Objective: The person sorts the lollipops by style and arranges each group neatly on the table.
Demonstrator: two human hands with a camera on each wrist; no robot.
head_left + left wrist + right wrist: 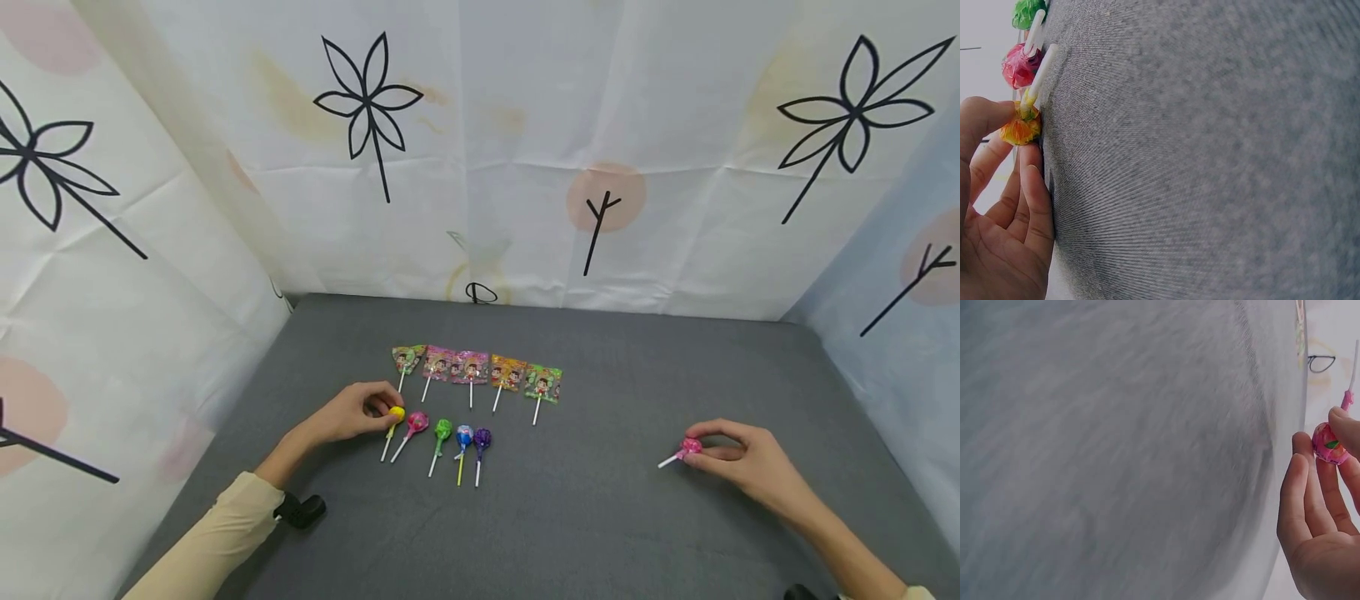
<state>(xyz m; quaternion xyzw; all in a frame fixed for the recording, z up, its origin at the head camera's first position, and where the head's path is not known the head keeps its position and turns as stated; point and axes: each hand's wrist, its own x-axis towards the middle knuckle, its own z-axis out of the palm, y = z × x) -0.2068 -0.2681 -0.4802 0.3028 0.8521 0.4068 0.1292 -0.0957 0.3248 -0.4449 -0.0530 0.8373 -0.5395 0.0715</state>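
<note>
In the head view my left hand [358, 410] pinches the wrapped head of a yellow lollipop [396, 412] at the left end of the front row. The left wrist view shows this yellow lollipop [1021, 130] between thumb and fingers, its white stick slanting away. Beside it lies a pink lollipop [417, 422], then a green one [443, 429], a blue one [463, 436] and a purple one [482, 437]. Far to the right, my right hand [750, 458] holds another pink lollipop [692, 447] by its round head, stick pointing left. Its wrapper [1329, 445] shows close up in the right wrist view.
Behind the round lollipops runs a row of flat-packed lollipops, among them a pink pack [471, 367], an orange pack [508, 372] and a green pack [543, 383]. Everything lies on a grey cloth-covered table [585, 517]. Patterned white curtains [525, 100] enclose it at the back and sides.
</note>
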